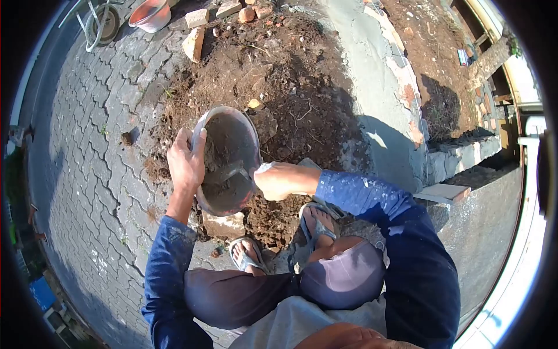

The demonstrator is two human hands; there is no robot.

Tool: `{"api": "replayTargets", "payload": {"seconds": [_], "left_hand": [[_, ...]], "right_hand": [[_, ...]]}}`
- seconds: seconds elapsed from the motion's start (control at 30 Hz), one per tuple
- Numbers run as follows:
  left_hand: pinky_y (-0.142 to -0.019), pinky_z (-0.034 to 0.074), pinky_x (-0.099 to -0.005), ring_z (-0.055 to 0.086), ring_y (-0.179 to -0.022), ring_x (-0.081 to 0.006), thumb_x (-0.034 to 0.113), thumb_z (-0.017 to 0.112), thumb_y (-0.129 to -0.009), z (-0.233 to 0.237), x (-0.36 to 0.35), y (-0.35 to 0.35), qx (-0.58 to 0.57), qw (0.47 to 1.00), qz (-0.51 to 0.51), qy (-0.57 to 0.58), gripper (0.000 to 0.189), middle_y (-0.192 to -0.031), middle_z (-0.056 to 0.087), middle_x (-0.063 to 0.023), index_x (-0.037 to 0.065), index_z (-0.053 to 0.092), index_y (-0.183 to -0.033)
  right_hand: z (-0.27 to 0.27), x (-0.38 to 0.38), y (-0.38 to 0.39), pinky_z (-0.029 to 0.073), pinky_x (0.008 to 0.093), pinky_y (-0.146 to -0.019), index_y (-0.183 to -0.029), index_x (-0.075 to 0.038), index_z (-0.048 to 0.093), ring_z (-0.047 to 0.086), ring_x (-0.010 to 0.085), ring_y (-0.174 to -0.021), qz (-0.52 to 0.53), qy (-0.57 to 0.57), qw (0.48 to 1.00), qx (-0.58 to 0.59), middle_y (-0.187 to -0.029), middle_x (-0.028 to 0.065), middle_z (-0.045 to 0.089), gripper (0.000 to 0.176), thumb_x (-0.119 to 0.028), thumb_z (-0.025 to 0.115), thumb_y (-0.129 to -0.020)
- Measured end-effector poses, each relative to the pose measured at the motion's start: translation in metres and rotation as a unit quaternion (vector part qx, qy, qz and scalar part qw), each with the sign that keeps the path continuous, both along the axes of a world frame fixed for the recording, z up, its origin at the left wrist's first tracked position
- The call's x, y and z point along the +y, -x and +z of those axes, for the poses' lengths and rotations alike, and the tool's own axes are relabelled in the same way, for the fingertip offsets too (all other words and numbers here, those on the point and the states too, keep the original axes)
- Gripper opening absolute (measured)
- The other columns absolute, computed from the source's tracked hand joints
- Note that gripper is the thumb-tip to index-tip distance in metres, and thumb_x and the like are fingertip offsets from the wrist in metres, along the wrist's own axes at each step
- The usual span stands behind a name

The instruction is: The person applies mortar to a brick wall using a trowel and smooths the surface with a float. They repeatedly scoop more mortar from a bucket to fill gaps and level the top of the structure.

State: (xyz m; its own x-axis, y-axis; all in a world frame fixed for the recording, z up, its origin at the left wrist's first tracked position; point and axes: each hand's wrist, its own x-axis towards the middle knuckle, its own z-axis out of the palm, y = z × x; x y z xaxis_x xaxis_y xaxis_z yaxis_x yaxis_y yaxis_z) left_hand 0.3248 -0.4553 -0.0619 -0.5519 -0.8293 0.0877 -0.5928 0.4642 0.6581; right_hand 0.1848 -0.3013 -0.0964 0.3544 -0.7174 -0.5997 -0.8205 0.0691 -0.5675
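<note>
Between my hands is a tilted bucket (222,109) with its mouth toward me and wet grey mortar (224,136) inside. My left hand (187,160) is closed over the bucket's left rim, with the fingers reaching inside. At the right rim, my right hand (281,179) is closed in a fist on the handle of a trowel (232,170). Its blade lies inside the bucket against the mortar, and most of the handle is hidden in my fist. A block (224,224) sits just below the bucket, near my sandalled feet.
Loose brown soil (290,93) lies ahead, bordered by grey pavers (122,203) on the left. To the right runs a grey mortar strip (372,70) beside a taut string. Broken bricks (195,43), an orange tub (151,16) and a wheelbarrow wheel (104,24) are further off.
</note>
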Motion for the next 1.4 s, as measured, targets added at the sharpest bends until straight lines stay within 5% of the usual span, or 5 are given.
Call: {"api": "replayTargets", "payload": {"seconds": [0.2, 0.33, 0.5, 0.63, 1.4], "left_hand": [[-0.057, 0.044, -0.0418, 0.058, -0.057, -0.0323, 0.034, 0.06, -0.089, 0.005, 0.005, 0.005, -0.065, 0.998, 0.001, 0.009, 0.037, -0.062, 0.057, -0.0192, -0.001, 0.056, -0.077], [-0.057, 0.044, -0.0417, 0.057, -0.056, -0.0329, 0.034, 0.06, -0.089, 0.003, 0.006, 0.0, -0.034, 0.999, 0.002, 0.007, 0.037, -0.061, 0.057, -0.0189, -0.001, 0.056, -0.076], [-0.056, 0.042, -0.0405, 0.053, -0.054, -0.0293, 0.034, 0.06, -0.09, -0.006, 0.008, 0.004, -0.051, 0.998, 0.001, 0.027, 0.038, -0.06, 0.054, -0.017, -0.001, 0.054, -0.074], [-0.055, 0.04, -0.0384, 0.049, -0.053, -0.023, 0.033, 0.06, -0.091, -0.011, 0.011, 0.001, 0.011, 0.999, 0.043, -0.001, 0.039, -0.058, 0.051, -0.0131, 0.0, 0.05, -0.072], [-0.052, 0.024, -0.0239, 0.03, -0.061, -0.0045, 0.028, 0.059, -0.094, -0.011, -0.048, 0.006, 0.078, 0.983, 0.112, -0.124, 0.034, -0.065, 0.038, 0.0065, 0.007, 0.048, -0.069]], "right_hand": [[-0.071, 0.018, -0.046, 0.052, 0.0417, -0.069, -0.129, 0.012, 0.039, 0.063, 0.0391, -0.089, -0.363, -0.116, 0.924, -0.023, -0.096, 0.0249, 0.063, 0.052, -0.017, 0.052, -0.088], [0.008, 0.018, 0.015, 0.053, 0.0427, -0.072, -0.11, 0.002, 0.055, 0.066, 0.0338, -0.089, -0.076, 0.111, 0.984, 0.118, -0.098, 0.0208, 0.065, 0.029, -0.014, 0.051, -0.085], [-0.116, 0.001, 0.046, 0.043, 0.0388, -0.062, -0.103, -0.013, 0.058, 0.055, 0.0224, -0.077, -0.017, 0.53, 0.712, 0.461, -0.085, 0.0057, 0.057, 0.024, -0.021, 0.051, -0.081], [-0.058, 0.004, 0.01, 0.048, 0.0439, -0.083, -0.106, -0.01, 0.06, 0.061, 0.036, -0.095, -0.25, 0.046, 0.966, -0.035, -0.098, 0.0174, 0.064, 0.049, -0.052, 0.039, -0.093], [-0.134, 0.035, 0.185, 0.045, 0.0348, -0.063, -0.089, -0.005, 0.055, 0.057, 0.0222, -0.065, -0.565, 0.28, 0.764, -0.139, -0.071, 0.0077, 0.057, 0.018, -0.013, 0.065, -0.076]]}}
